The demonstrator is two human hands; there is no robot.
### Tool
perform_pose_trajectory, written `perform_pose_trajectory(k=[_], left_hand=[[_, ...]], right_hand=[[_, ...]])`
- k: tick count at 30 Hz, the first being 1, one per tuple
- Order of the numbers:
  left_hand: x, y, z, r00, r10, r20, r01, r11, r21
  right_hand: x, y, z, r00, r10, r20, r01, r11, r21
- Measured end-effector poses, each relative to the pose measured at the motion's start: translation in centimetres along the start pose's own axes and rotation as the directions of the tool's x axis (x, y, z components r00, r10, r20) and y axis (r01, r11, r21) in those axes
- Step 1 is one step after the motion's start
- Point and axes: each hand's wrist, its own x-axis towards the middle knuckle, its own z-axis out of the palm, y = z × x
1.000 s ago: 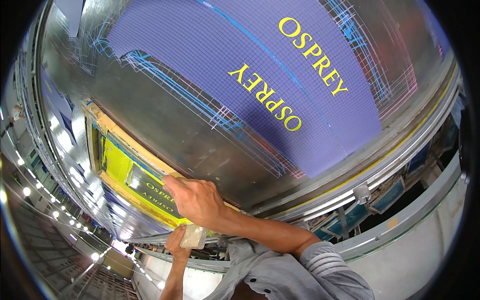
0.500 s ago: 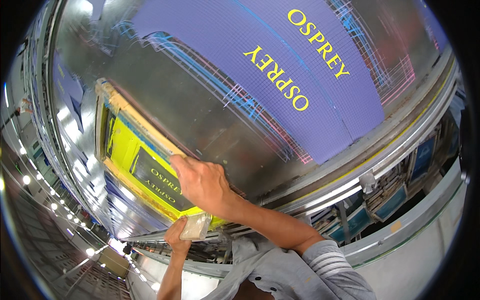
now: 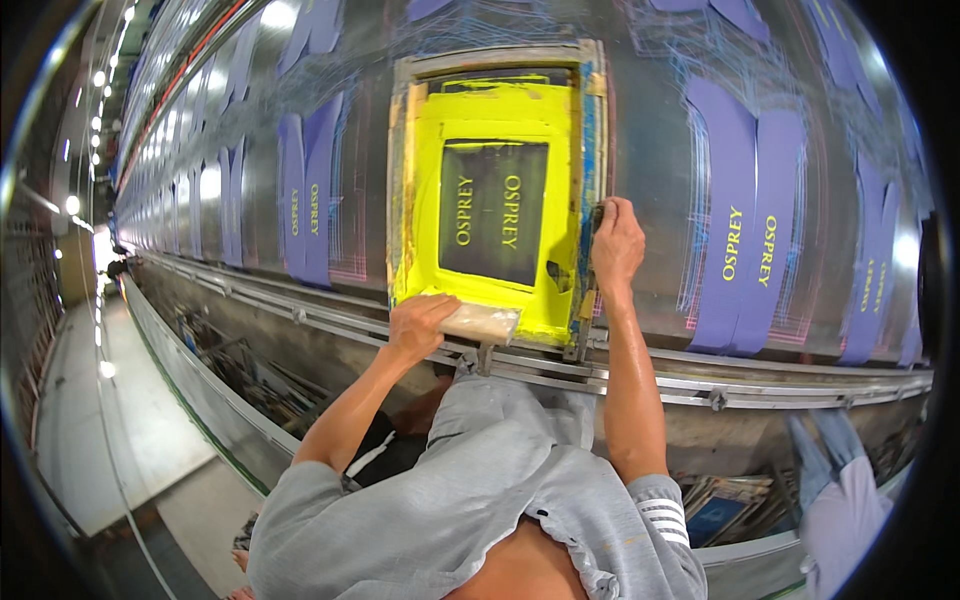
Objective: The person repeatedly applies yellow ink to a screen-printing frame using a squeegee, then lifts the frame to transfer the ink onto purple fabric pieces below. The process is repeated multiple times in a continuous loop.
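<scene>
A screen-printing frame (image 3: pixel 400 180) lies over the long table in front of me, its mesh coated with bright yellow ink around a dark window with yellow lettering. My left hand (image 3: pixel 418 325) is closed on the end of a pale, ink-smeared squeegee (image 3: pixel 482 323), which rests at the near end of the screen. At the frame's right side, my right hand (image 3: pixel 618 245) is closed on the edge, its fingers curled by a small dark part there. What lies beneath the screen is mostly hidden.
Purple fabric panels (image 3: pixel 735 290) with yellow lettering lie along the dark metal table (image 3: pixel 650 140), several in rows on both sides. A metal rail (image 3: pixel 760 394) runs along the near edge. Another person (image 3: pixel 845 510) stands at lower right.
The view has swung round, and the frame, tilted at left before, now appears upright at the centre. Both hands keep their holds; the squeegee stays at the screen's near end.
</scene>
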Motion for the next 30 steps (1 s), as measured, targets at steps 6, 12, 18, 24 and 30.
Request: perform_pose_trajectory(k=[6,12,18,24,30], left_hand=[[8.3,-0.6,2.5,0.976,0.068,-0.207,-0.069,0.998,0.003],[22.5,-1.7,-1.6,0.985,-0.115,0.129,0.107,0.992,0.063],[30.5,-2.3,-4.4,0.995,0.008,0.104,-0.025,0.986,0.162],[21.6,-0.2,-2.9,0.996,-0.02,0.087,0.013,0.997,0.08],[8.8,2.4,2.6,0.998,-0.028,0.051,0.033,0.994,-0.106]], right_hand=[[0.8,2.5,-1.1,0.998,-0.049,-0.039,0.045,0.992,-0.115],[3.9,-4.7,-3.9,0.847,-0.531,0.04,0.519,0.807,-0.28],[12.6,-12.8,0.8,0.62,-0.298,0.726,0.706,0.616,-0.35],[4.9,-9.5,1.1,0.607,-0.489,0.627,0.741,0.634,-0.222],[-8.4,-4.4,-0.4,0.581,-0.525,0.622,0.754,0.635,-0.168]])
